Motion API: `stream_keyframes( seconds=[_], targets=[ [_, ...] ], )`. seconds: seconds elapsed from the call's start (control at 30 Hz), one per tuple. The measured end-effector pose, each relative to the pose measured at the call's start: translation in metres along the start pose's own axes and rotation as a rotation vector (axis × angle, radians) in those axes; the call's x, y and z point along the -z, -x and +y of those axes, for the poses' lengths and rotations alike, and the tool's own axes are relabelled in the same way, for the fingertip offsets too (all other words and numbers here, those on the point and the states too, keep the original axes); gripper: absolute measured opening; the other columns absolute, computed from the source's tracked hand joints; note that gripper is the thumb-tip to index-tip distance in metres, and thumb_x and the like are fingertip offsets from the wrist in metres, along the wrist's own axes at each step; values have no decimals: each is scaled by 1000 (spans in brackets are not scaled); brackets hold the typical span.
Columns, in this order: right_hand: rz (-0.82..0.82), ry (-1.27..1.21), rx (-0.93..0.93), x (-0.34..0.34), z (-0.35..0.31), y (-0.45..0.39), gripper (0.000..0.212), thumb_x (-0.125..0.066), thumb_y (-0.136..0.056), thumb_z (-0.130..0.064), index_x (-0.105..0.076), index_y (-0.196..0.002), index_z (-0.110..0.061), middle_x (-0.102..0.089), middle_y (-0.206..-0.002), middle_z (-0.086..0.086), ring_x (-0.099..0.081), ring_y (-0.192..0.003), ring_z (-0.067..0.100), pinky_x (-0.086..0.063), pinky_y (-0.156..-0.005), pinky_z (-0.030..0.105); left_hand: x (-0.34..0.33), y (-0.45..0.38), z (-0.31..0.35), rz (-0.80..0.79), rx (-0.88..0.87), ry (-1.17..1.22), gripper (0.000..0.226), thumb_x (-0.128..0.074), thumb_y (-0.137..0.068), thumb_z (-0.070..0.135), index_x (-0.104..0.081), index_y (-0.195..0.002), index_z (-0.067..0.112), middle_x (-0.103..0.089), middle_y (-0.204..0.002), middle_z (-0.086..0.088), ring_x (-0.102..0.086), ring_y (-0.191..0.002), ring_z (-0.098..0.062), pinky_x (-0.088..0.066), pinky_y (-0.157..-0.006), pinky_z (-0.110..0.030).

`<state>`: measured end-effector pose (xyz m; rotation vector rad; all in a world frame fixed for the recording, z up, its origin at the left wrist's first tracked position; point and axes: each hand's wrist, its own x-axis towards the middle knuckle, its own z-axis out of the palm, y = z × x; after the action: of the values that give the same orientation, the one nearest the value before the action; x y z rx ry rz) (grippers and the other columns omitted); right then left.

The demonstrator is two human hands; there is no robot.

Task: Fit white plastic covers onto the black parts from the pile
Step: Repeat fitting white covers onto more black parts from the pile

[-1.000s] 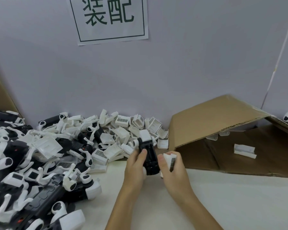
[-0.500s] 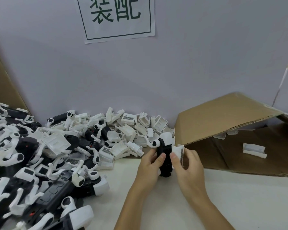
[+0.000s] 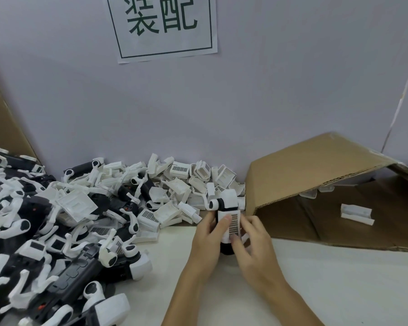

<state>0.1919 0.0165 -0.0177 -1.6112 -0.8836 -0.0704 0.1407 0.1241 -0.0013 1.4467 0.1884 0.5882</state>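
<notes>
Much of the black part (image 3: 226,250) is hidden: only a dark, rounded lower end shows beneath the palms, plus a black band near the top by a white roller-like end (image 3: 214,204). The white cover (image 3: 230,225), with its grid-patterned label facing up, lies flat over the front of the part, and whether it has fully seated cannot be made out. The left hand (image 3: 206,241) wraps the part from the left, its thumb pressed on the cover's upper left. The right hand (image 3: 254,248) closes in from the right, thumb on the cover's lower edge, fingers curled behind where they cannot be seen. Both forearms run off the bottom edge.

The assembly is held just above the pale table (image 3: 327,290), between the pile (image 3: 85,220) of black and white pieces on the left and the open cardboard box (image 3: 311,165) on the right. The pile is cut off at the left and bottom edges. Inside the box a loose white piece (image 3: 357,214) lies on the shadowed floor. The wall sign (image 3: 164,27) is clipped at the top.

Half a second ago the cover stood edge-on beside the part in the right hand; now it faces up across the part, with both thumbs on it.
</notes>
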Motion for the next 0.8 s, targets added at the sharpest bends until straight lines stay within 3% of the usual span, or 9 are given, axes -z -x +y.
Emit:
stream_keyframes(
  seconds=[0.07,0.2,0.3,0.4,0.57,0.8],
  targets=[
    [30,-90,-59,0,-1,-2,20,-55,-98,-22,-69,-109,-31,-57,-95,-11,-61,-86,5,-44,-64,9,0,0,1,18,9,62,27,-59,-84,31,-73,-104,20,-76,-99,-5,-71,-93,-18,-56,-77,-26],
    [75,-269,-216,2,-1,-8,19,-55,-100,-20,-74,-99,-16,-63,-98,7,-65,-82,1,-49,-68,12,-5,2,1,-5,11,47,25,-53,-85,31,-77,-94,30,-75,-91,-1,-71,-85,-14,-57,-73,-28],
    [55,-353,-236,1,-4,-9,23,-53,-101,-18,-76,-99,-18,-74,-97,4,-70,-90,6,-52,-74,16,-8,2,1,0,16,46,24,-55,-88,35,-77,-97,32,-76,-95,-2,-71,-90,-18,-57,-80,-34],
    [48,-400,-249,0,-7,-9,23,-56,-97,-27,-76,-103,-18,-78,-96,1,-72,-94,12,-54,-80,21,-7,3,1,32,23,3,21,-58,-97,42,-76,-97,30,-76,-94,-1,-72,-90,-16,-57,-75,-26],
    [52,-601,-361,0,-15,-9,38,-56,-87,-43,-81,-93,-15,-78,-91,10,-75,-87,20,-56,-66,21,-6,4,5,15,36,-16,35,-58,-90,46,-76,-99,19,-76,-87,-3,-71,-80,-12,-54,-67,-21],
    [155,-526,-384,-6,-14,-9,37,-59,-81,-50,-82,-80,-21,-78,-82,7,-76,-79,19,-58,-62,24,-9,4,5,66,27,-30,39,-56,-85,48,-78,-84,16,-74,-77,-6,-69,-71,-15,-55,-62,-24]
  ],
)
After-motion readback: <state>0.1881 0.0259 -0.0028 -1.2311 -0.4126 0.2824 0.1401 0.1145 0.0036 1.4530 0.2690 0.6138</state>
